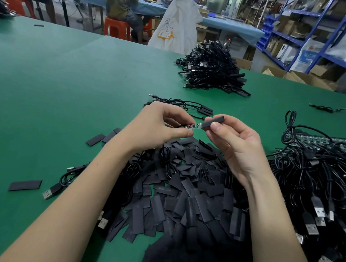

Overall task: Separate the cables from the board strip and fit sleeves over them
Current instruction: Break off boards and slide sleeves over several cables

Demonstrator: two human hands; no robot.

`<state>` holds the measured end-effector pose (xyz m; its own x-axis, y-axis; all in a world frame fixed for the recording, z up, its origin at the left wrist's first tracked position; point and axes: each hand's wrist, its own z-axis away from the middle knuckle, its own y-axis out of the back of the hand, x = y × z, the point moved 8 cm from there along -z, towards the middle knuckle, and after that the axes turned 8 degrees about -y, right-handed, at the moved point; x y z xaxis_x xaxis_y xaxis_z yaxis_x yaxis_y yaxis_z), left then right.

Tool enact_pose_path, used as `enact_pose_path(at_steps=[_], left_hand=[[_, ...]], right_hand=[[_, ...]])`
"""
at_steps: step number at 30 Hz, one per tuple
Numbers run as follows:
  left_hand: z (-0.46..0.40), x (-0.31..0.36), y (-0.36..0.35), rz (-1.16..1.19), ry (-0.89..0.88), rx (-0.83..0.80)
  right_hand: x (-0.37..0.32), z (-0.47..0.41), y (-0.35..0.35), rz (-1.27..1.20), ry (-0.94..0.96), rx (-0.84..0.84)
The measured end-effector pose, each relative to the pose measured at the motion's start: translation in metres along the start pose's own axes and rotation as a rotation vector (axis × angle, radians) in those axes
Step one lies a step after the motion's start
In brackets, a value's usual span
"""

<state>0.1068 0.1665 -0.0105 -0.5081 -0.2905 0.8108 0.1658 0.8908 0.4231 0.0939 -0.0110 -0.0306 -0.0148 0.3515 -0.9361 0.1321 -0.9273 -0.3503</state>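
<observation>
My left hand (159, 124) pinches the small green circuit board (192, 126) at the end of a black cable, with red wires showing at the joint. My right hand (230, 138) pinches a black sleeve (213, 123) and holds its open end against the board's tip. Both hands hover above a large heap of flat black sleeves (186, 189). On the right lies a tangle of black USB cables (324, 194) still attached to green board strips (320, 140).
A pile of sleeved cables (213, 70) sits at the far side of the green table (41, 91), with a few more (182, 105) just beyond my hands. Loose sleeves (25, 185) lie scattered on the left. People sit at a blue table behind; shelving stands at right.
</observation>
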Motion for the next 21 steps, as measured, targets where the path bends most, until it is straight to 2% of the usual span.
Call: enact_pose_path(at_steps=[12,17,21], left_hand=[[0.0002,0.0003,-0.0016,0.057,0.009,-0.009],[-0.0010,-0.0014,-0.0007,0.033,0.009,0.010],[-0.0005,-0.0044,-0.0017,0.037,0.035,0.029]], right_hand=[[-0.0062,0.0038,-0.0085,0.085,0.081,-0.050],[-0.0051,0.0015,-0.0095,0.120,0.098,-0.014],[0.0023,-0.0024,-0.0033,0.030,0.047,0.062]])
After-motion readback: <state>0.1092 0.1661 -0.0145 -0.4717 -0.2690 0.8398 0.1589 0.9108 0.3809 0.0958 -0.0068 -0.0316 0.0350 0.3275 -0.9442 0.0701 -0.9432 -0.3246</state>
